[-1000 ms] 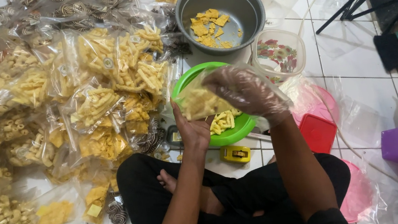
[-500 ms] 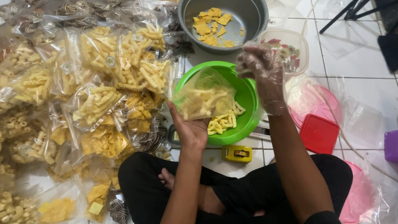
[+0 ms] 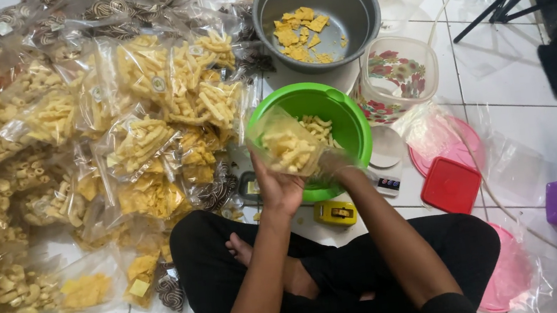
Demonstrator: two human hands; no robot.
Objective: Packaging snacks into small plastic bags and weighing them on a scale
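Biggest thing by far: the heap of filled snack bags [image 3: 80, 152], spread over the white tile floor [image 3: 521, 112] to the left of the green bowl [image 3: 345, 123] and reaching way past it toward the top. Just above the bowl sits a grey metal pot [image 3: 344, 0] w/ a few yellow crackers [image 3: 299, 33] in the bottom. Right of the bowl, touching or nearly so, a clear tub w/ flower print [image 3: 399, 71]. Bowl itself holds some pale stick snacks [image 3: 321, 126] and seems to sit on a small white scale [image 3: 386, 171]. Below-right of the bowl is a red square lid [image 3: 450, 185]; just below it, a little yellow gadget [image 3: 335, 213].

Left hand [image 3: 279, 188] grips a clear bag of snacks [image 3: 288, 145] from underneath, held right over the bowl's near-left rim. Right hand [image 3: 332, 164] is blurry beside the bag at the bowl's near edge; can't tell if it's clenched or loose, tbh.
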